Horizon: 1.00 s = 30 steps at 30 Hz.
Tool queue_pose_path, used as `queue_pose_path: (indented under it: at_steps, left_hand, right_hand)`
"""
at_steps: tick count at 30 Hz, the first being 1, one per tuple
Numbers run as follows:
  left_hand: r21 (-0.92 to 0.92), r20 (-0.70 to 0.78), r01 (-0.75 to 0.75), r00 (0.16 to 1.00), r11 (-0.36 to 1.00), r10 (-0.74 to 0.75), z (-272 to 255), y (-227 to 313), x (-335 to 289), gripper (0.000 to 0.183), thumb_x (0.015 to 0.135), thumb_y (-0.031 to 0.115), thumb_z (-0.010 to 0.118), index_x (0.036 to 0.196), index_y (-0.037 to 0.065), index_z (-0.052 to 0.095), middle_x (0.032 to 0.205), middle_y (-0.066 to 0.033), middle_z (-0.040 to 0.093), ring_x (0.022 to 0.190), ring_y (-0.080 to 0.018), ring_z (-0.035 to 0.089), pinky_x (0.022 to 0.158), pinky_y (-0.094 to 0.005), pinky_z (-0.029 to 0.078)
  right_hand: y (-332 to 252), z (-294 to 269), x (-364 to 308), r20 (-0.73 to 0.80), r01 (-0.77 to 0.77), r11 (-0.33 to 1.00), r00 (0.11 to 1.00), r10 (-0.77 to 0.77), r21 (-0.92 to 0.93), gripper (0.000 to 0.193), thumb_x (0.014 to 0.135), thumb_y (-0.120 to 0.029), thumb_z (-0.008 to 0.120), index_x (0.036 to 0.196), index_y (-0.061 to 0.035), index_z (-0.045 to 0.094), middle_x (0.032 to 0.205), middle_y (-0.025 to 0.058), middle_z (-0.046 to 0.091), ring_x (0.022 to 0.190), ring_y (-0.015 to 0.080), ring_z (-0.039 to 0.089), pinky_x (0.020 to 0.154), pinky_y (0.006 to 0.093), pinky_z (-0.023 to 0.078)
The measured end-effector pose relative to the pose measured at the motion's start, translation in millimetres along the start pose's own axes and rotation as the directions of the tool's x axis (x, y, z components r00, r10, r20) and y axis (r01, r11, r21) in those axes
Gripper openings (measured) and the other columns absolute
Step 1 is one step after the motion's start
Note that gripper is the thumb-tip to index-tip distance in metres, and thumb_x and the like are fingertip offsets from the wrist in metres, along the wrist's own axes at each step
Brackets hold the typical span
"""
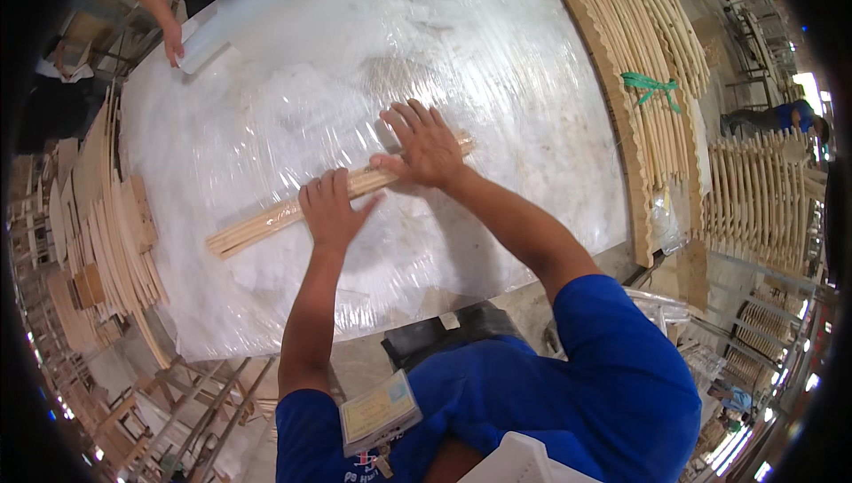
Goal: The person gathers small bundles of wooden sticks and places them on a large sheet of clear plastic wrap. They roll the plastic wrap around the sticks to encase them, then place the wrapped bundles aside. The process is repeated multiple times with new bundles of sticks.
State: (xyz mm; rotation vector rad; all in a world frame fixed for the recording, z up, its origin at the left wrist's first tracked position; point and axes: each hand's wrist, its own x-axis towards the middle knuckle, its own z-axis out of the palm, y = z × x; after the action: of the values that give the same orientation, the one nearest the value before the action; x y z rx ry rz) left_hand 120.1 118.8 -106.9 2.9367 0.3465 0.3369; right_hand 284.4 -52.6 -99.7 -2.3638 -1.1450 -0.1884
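A small bundle of thin wooden sticks [302, 206] lies flat near the middle of the surface [497, 66], slanting from lower left up to the right. The person's left hand [333, 209] rests on top of the sticks near their middle, with its fingers [321, 188] spread out flat and not curled around anything. The right hand [424, 144] presses down on the right end of the sticks, and its fingers are flat and open too. Both hands hide part of the bundle, so it is hard to count the sticks. The surface is big and pale and wrapped in shiny clear plastic sheet [293, 92] with many wrinkles. There is lots of bare room on it all around the sticks. Along its right edge lies a long pile of curved wooden slats [652, 57], tied with a green string [650, 88]. More curved wood pieces [106, 217] are stacked just past the left edge. At the far left corner, another person's hand [173, 42] touches the surface. On the right stand racks of wooden frames [759, 199], bent by the camera's rim. The near edge of the surface is just in front of the person's blue shirt [612, 376].
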Motion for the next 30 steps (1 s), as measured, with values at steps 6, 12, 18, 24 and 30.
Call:
queue_pose_path:
  at_steps: [6,12,18,24,30]
  left_hand:
    - [0.046,-0.087,-0.049,0.995,0.998,0.053,10.0,-31.0,29.9,0.068,0.07,0.071,0.085,0.093,0.009,0.072,0.081,-0.0098,0.068,0.075,-0.0311,0.069,0.068,-0.0473,0.054]
    - [0.044,0.071,0.198,0.977,0.979,-0.201,6.5,9.1,-50.9,0.067,0.07,0.073,0.083,0.09,0.011,0.069,0.085,-0.0079,0.069,0.079,-0.0286,0.068,0.072,-0.0465,0.051]
    - [-0.177,-0.244,0.292,0.912,0.94,-0.329,-2.2,12.3,-53.9,0.073,0.094,0.066,0.071,0.14,0.01,0.059,0.146,-0.0194,0.047,0.145,-0.0438,0.037,0.123,-0.0656,0.025]
    - [0.073,-0.402,0.5,0.806,0.863,-0.434,-10.1,-19.0,-9.4,0.054,0.103,0.048,0.067,0.143,0.012,0.058,0.145,-0.0205,0.051,0.141,-0.0458,0.043,0.12,-0.0651,0.03]
    - [-0.218,-0.037,0.236,0.968,0.947,-0.249,1.3,-1.1,22.2,0.088,0.098,0.075,0.056,0.15,0.005,0.056,0.151,-0.0181,0.057,0.145,-0.0448,0.045,0.128,-0.0606,0.024]
  right_hand:
    - [4.7,0.5,2.7,0.197,0.105,0.994,0.976,-0.096,-0.035,0.073,0.083,-0.08,0.069,0.098,-0.0091,0.066,0.097,0.0123,0.066,0.095,0.0315,0.066,0.089,0.0455,0.049]
    - [-3.2,8.5,-47.8,0.114,0.213,0.973,0.968,-0.223,0.089,0.047,0.079,-0.055,0.084,0.098,-0.0137,0.072,0.091,0.0074,0.067,0.092,0.0294,0.067,0.088,0.0445,0.051]
    - [-21.4,-12.2,-43.5,0.391,0.141,0.99,0.912,-0.124,-0.015,0.074,0.078,-0.078,0.073,0.115,-0.0132,0.075,0.105,0.0084,0.069,0.108,0.0327,0.066,0.096,0.0519,0.049]
    - [-52.6,24.2,-83.1,0.078,0.131,0.991,0.988,-0.13,-0.013,0.088,0.097,-0.067,0.065,0.164,-0.0152,0.043,0.165,0.0182,0.048,0.155,0.0454,0.038,0.127,0.0683,0.022]
    - [-2.9,39.5,55.1,0.008,-0.03,0.972,0.999,0.033,-0.232,0.066,0.1,-0.054,0.068,0.153,-0.0147,0.06,0.158,0.0212,0.056,0.149,0.045,0.048,0.122,0.0671,0.033]
